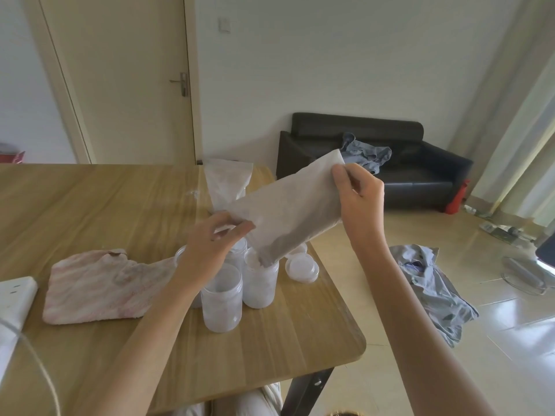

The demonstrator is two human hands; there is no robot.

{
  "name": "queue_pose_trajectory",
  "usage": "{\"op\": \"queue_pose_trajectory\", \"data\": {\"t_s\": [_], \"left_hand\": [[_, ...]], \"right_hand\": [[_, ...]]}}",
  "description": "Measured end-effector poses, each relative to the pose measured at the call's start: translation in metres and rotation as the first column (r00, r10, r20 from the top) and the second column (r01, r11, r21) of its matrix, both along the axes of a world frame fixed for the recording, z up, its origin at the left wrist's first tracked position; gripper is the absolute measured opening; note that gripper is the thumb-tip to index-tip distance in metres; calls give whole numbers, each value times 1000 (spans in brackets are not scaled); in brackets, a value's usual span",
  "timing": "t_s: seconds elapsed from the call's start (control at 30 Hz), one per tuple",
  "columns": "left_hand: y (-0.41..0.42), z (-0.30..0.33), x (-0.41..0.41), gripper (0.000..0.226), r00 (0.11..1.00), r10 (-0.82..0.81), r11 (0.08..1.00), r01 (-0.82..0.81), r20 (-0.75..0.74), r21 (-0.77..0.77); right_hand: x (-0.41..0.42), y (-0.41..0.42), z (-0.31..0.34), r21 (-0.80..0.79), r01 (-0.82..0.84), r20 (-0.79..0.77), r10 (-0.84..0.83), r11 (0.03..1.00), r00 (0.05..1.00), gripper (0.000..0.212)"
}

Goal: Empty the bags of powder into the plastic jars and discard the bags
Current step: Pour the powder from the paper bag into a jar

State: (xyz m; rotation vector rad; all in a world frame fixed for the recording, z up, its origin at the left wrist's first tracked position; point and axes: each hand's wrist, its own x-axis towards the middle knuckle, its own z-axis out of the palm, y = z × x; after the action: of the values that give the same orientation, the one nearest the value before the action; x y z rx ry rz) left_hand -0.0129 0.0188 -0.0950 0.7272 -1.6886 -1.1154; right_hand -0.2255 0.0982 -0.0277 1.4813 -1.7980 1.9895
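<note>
The bag (285, 211) is up in the air over the table's right edge, tilted steeply, its lower corner dipped into the mouth of a plastic jar (260, 280) that already shows white powder inside. The bag itself is a thin, cloudy, translucent pouch, crumpled and dusted grey-white, looking nearly flat. The right hand (360, 196) pinches the raised upper end between thumb and fingers, while the left hand (216, 241) pinches the lower edge just above the jars, fingers curled onto the plastic. Right in front of the filling jar stands a second open jar (221, 298), frosted and clear-walled, with only a faint film of powder visible. More jars cluster behind the left hand, partly hidden. A pair of round white lids (301, 265) lies beside the jars at the right edge of the table (90, 205). Toward the far edge another powder bag (228, 181) stands upright, cloudy and wrinkled too. A pinkish cloth (99, 286) lies spread out to the left of the jars, and a white power strip (15, 298) sits at the left edge
</note>
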Motion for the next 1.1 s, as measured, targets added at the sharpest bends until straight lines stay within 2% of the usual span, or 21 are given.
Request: {"op": "queue_pose_trajectory", "data": {"t_s": [0.67,1.1], "left_hand": [[-2,1,2,13,998,-14,1000,14,56,6],[-4,0,-1,4,997,-6,1000,7,81,-9]], "right_hand": [[-5,0,-7,7,26,22,-26,1000,999,23],[-6,2,-5,25,53,35,-54,998,998,20]]}}
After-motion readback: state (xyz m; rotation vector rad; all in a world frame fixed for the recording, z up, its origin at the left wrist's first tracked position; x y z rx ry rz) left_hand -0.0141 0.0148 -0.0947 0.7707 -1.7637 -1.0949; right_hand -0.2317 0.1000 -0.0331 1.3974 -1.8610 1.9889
